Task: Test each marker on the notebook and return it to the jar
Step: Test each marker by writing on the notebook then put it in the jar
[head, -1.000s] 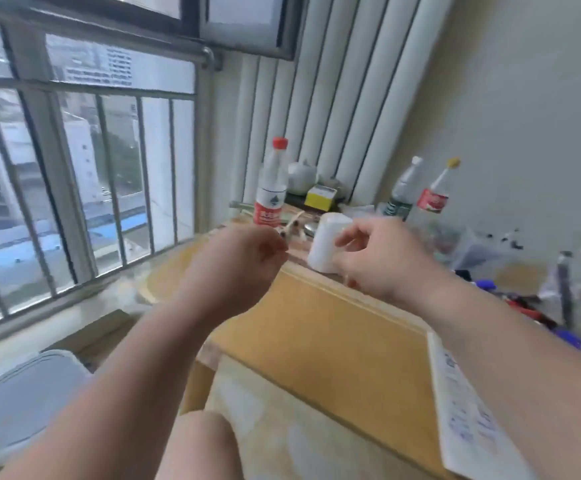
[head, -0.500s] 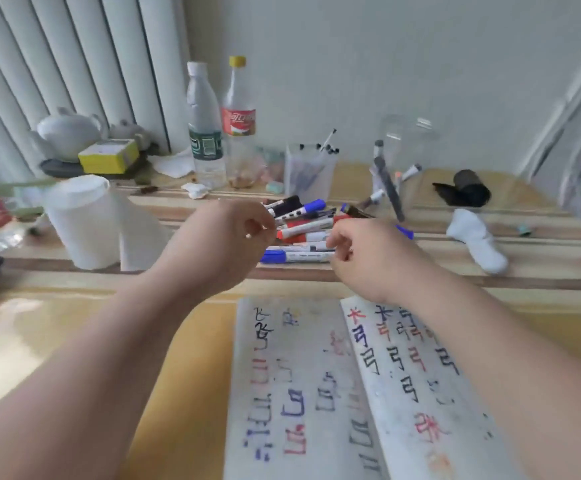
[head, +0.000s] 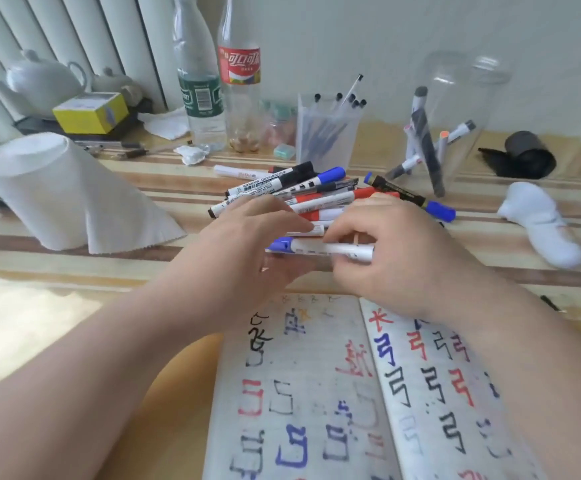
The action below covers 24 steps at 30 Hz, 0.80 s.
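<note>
- R hand [head: 396, 251] curls round blue-capped marker [head: 330, 249], level, just beyond notebook [head: 299, 393].
- L hand [head: 247, 251]: fingers near straight at cap end; grip unclear.
- Prob. light, stiff, slick: hold mid-barrel.

Marker pile [head: 316, 199] between notebook [head: 299, 393] and jar [head: 455, 98]; open tabletop [head: 57, 306] left.

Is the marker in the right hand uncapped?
No, the blue cap sits on the marker that the right hand grips.
</note>
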Tool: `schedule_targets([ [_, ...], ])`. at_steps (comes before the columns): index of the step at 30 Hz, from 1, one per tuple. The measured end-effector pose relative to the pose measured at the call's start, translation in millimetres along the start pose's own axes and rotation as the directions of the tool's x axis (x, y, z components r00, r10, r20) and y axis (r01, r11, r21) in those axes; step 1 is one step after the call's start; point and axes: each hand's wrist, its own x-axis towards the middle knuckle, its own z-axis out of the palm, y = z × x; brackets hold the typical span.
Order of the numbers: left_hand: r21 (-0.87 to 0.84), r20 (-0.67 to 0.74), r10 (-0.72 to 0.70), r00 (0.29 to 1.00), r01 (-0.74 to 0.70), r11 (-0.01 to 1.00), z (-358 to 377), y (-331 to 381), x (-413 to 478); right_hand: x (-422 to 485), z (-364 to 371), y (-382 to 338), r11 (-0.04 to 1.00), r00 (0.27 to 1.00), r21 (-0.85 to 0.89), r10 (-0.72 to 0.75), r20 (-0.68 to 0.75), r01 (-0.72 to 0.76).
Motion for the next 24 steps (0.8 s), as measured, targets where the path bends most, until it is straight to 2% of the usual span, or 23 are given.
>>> schedule_targets([
  [2, -0.023, 0.035, 0.026, 0.999, -0.025, 0.999, 0, 4, -2, -6, -5, -1, 0.943, 0.993, 0.326, 0.094, -0.078, -0.064],
  [4, -0.084, 0.021, 0.045, 0.999, -0.043, 0.996, 2, 9, -5, -12, -5, -4, 0.79, 0.977, 0.607, 0.183, -0.106, -0.082],
  [7, -0.204, 0.015, 0.026, 1.0, -0.022, 0.979, 5, 12, -10, -15, 0, -14, 0.602, 0.947, 0.795, 0.296, -0.127, -0.081],
  [9, -0.259, 0.016, 0.029, 0.999, -0.024, 0.966, 8, 12, -12, -15, 2, -21, 0.503, 0.934, 0.862, 0.336, -0.121, -0.07],
  [11, -0.283, -0.011, 0.065, 0.998, -0.066, 0.957, 8, 11, -12, -14, 5, -26, 0.434, 0.95, 0.898, 0.305, -0.073, -0.07],
  [13, -0.306, 0.0, 0.124, 0.992, -0.118, 0.945, 6, 12, -12, -15, 8, -30, 0.466, 0.971, 0.882, 0.237, -0.045, -0.073],
  [16, -0.336, -0.004, 0.161, 0.987, -0.153, 0.929, 4, 12, -11, -17, 9, -33, 0.492, 0.974, 0.869, 0.218, -0.064, -0.053],
  [19, -0.458, 0.072, 0.086, 0.994, -0.044, 0.888, 3, 8, -8, -17, 6, -33, 0.507, 0.96, 0.861, 0.255, -0.113, -0.033],
  [22, -0.527, 0.251, 0.016, 0.968, 0.123, 0.841, -5, -4, -8, -12, -5, -26, 0.459, 0.889, 0.888, 0.412, -0.2, -0.013],
  [24, -0.577, 0.334, -0.016, 0.942, 0.218, 0.787, -8, -11, -8, -9, -17, -20, 0.442, 0.859, 0.896, 0.472, -0.198, -0.037],
])
